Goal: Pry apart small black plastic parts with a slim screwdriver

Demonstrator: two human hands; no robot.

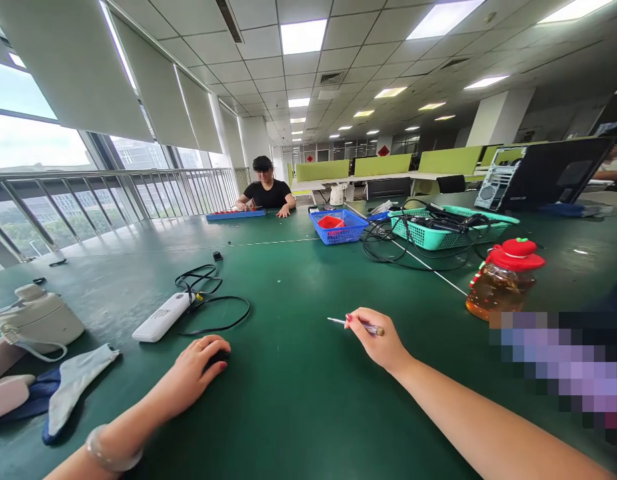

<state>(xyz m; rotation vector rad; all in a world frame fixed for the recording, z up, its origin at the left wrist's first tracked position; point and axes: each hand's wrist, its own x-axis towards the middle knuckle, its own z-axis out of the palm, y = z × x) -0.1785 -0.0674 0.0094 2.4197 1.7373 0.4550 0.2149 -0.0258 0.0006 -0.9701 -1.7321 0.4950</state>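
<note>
Here's the right hand (372, 335), grip pinching a slim, silvery pen-like tool (375, 329), well right of the white oblong plastic device (163, 318)! Left hand (195, 365), just to that device's near right, curls its grip round a small dark object (217, 357) on the smooth green bench (278, 413).

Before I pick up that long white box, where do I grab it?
Probably pinch the long white box across its long edges, near the closer end, coming from above on the near side. It lies flat and looks narrow enough to span, and the black cord bunches by its far end. The left hand is nearest, but has a small black thing under its fingers.
</note>
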